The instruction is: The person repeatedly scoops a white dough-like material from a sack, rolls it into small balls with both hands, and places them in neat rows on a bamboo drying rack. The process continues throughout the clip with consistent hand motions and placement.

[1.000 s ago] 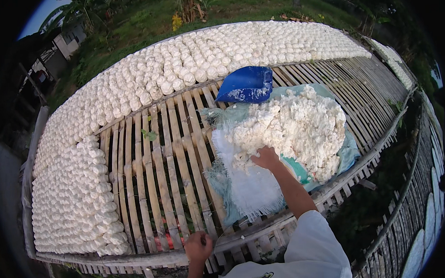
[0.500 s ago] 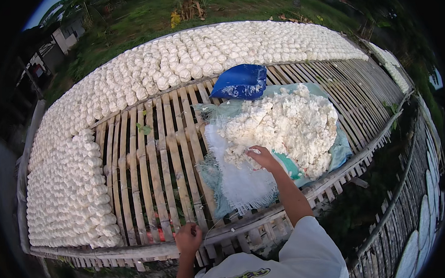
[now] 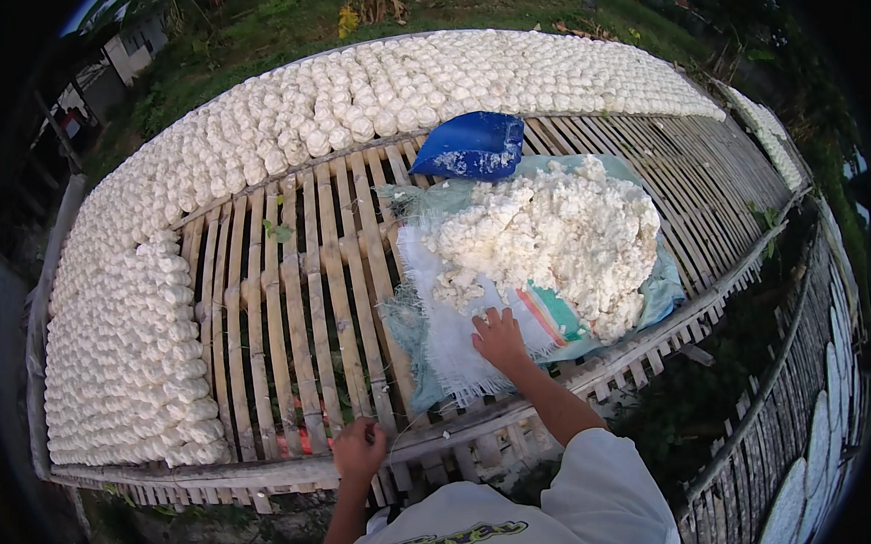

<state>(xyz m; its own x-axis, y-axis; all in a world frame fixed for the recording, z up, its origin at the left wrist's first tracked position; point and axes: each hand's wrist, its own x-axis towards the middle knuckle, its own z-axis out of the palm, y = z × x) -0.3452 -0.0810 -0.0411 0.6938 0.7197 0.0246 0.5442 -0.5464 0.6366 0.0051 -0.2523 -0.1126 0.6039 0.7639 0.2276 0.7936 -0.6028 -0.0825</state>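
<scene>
A heap of crumbly white, dough-like mash lies on spread woven sacks, white and pale blue-green. Just below the heap, my right hand reaches over the white sack with its fingers apart, palm down and nothing visible in it. My left hand is at the near edge of the bamboo slat rack, fingers curled in; whether anything is inside them is hidden. A blue plastic scoop with white residue rests beyond the heap, at the sack's far edge.
Rows of rounded white lumps cover the rack's left side and far edge. A bamboo rail borders the near side. To the right stands another slatted rack with flat pale pieces. Grass lies beyond.
My right hand has drawn back from the heap's lower edge toward me, its fingers spreading. Coloured sack stripes beside it show more. My left hand stays near the rail, fingers still curled.
</scene>
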